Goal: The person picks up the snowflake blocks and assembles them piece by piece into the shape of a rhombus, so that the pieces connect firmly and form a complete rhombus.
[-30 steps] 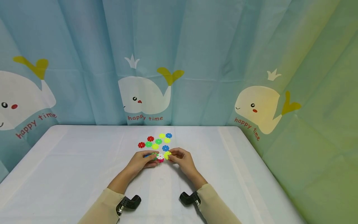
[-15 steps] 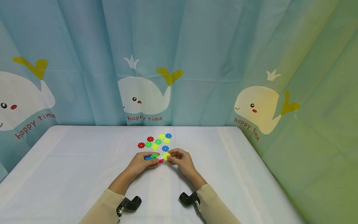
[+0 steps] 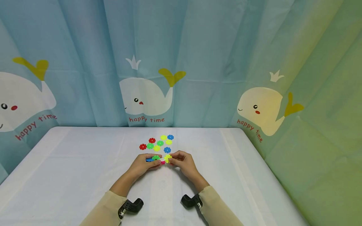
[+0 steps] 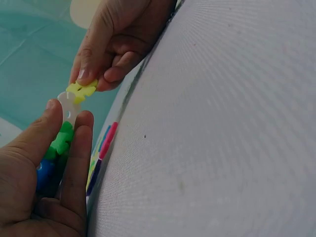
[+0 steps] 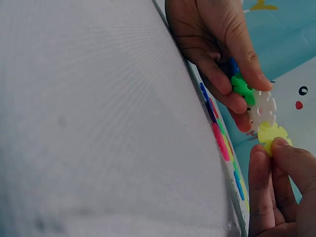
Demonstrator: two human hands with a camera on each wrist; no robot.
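Going L to R, lower ctr of the head view: L hand [image 3: 144, 162] has thumb & fingers closed on a short strip [image 4: 61, 140], its blue disc [image 3: 149, 160] nearest the palm, then green disc [image 3: 156, 158], then white disc [image 5: 262, 111] poking out past the fingertips; those 3 look joined, so that part's prob. done. Above it on the tbl [image 3: 85, 163], L of ctr, lie 2 loose red discs [image 3: 143, 147] & 2 loose green discs [image 3: 160, 143]. Pink disc [image 3: 162, 163] shows just below the white one, prob. flat on the tbl. Loose yellow discs [image 3: 156, 148] (3) and loose blue discs [image 3: 167, 150] (2) sit mid-frame, up & slightly R. Held yellow disc [image 3: 168, 158] touches the white one's free edge; can't tell if it's slotted in, so I'd call that join in progress. R hand [image 3: 182, 160], farthest R, pinches it btwn thumb & fingers. Loose pcs apparently not yet attached.
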